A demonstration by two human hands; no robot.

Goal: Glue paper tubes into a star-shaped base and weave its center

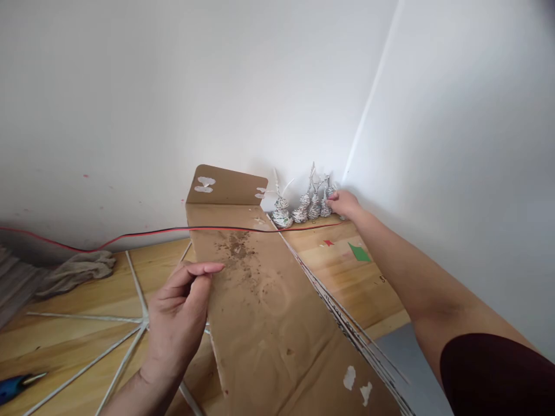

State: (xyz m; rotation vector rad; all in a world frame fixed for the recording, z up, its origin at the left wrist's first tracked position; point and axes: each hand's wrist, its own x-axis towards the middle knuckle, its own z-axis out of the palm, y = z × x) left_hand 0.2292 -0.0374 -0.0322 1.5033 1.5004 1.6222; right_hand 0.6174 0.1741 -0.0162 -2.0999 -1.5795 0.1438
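Observation:
My right hand point(344, 204) reaches to the far corner, fingers pinched at the right end of a row of small gourd-shaped figures woven from paper strips. Its fingertips close on a woven gourd point(324, 208), which the hand partly hides. Left of it stand other woven gourds point(302, 209), and a larger one point(282, 214) with two loose strands at its top. My left hand point(177, 315) hovers over the left edge of a cardboard sheet point(260, 300), index finger forward, thumb close under it and the other fingers curled, with nothing visible in it.
Long thin paper sticks point(342, 318) lie along the cardboard's right edge. A red-black cable point(143, 234) crosses the cardboard. On the wooden table are star-laid paper sticks point(117, 319), a grey cloth point(80, 274), a blue-handled tool point(15, 388) and a green paper piece point(359, 252). White walls stand behind.

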